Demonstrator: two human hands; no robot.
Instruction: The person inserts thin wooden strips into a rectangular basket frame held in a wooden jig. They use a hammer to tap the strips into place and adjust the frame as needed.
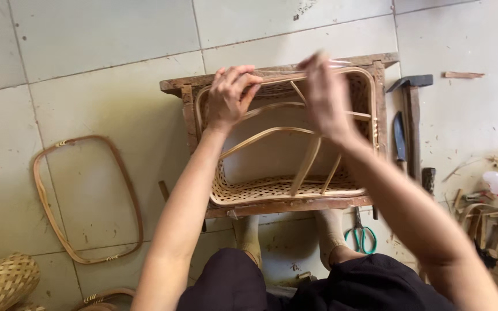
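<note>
Head view, looking straight down. Nearest the camera are the person's dark-clothed lap and two feet on the tiled floor point(110, 86), with green-handled scissors point(362, 236) lying just beside the right foot.

Beyond the knees stands a low, worn wooden stool whose top serves as a tabletop point(295, 205). A half-made woven bamboo basket point(283, 187) sits on it, its open mouth facing up, with bare curved ribs crossing the inside.

Both forearms reach over it to the far rim. The left hand point(230, 97) is clenched on the rim strip at the far left corner. The right hand point(325, 95) is blurred; it seems to pinch a thin bamboo strip at the far rim, but the grasp cannot be told for sure.

The basket looks light and springy (thin splints, open weave), likely to flex or crack if squeezed at the sides. The doubled rim is the firmest place to take hold; the loose ribs are not.

Right of the stool lie a hammer point(412, 101), a dark knife point(399, 136) and bamboo offcuts. To the left a bent bamboo hoop point(40, 196) rests on the floor, and finished woven baskets point(4, 282) line the left edge.
</note>
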